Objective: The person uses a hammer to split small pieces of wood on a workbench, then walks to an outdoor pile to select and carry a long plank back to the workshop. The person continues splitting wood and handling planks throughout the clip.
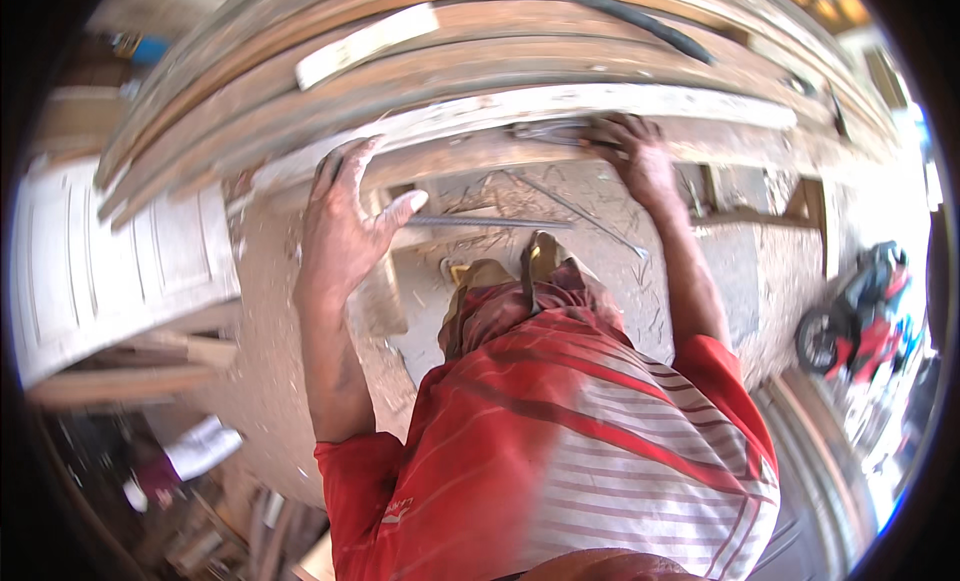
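A narrow white-faced wooden strip (560, 103) lies lengthwise along the near side of the stacked boards, in front of me. My left hand (345, 216) is at its left part, thumb spread away from the fingers, with no object visible in the hand. Farther right, my right hand (635, 156) has its fingers curled over the end of a grey metal tool (550, 131), which rests on the bare near board (470, 153) beside the strip. Blur hides the tool's exact kind.
A pale wood offcut (368, 46) and a dark long-handled tool (640, 23) lie on the boards. Below, a metal bar (490, 221) and a thin rod (590, 221) show. A white panelled door (120, 261) stands left; a red motorcycle (865, 321) is right. Scrap wood (230, 521) lies lower left.
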A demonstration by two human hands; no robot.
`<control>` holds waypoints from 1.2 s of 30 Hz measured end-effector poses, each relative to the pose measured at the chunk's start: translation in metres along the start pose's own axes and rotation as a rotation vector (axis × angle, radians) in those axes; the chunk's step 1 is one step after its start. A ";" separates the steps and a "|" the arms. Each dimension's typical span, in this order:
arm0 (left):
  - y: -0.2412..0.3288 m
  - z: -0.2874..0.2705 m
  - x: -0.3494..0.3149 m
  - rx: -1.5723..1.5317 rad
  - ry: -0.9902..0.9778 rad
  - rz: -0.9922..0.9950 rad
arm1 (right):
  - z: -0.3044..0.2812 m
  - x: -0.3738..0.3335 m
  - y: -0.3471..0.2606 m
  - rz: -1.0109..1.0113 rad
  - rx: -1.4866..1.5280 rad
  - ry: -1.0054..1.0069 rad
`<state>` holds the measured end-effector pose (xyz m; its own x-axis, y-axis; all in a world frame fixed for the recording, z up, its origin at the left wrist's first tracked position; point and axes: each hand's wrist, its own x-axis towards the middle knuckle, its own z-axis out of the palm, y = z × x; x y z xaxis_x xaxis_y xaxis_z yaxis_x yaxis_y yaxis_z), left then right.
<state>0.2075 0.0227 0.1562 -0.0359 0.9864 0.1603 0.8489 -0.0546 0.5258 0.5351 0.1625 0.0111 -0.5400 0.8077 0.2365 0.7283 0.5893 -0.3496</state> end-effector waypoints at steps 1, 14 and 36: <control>-0.004 0.027 0.017 0.068 0.004 0.005 | 0.007 -0.004 0.004 0.040 0.010 0.077; -0.034 0.143 0.089 0.311 -0.096 0.075 | -0.015 -0.141 0.011 0.349 0.160 0.280; 0.062 0.065 -0.185 -0.190 -0.286 -0.017 | -0.032 -0.281 -0.069 0.754 1.811 1.030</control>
<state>0.3012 -0.1530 0.1046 0.1235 0.9894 -0.0765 0.7349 -0.0394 0.6770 0.6503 -0.1049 -0.0018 0.3568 0.8961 -0.2640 -0.7499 0.1063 -0.6529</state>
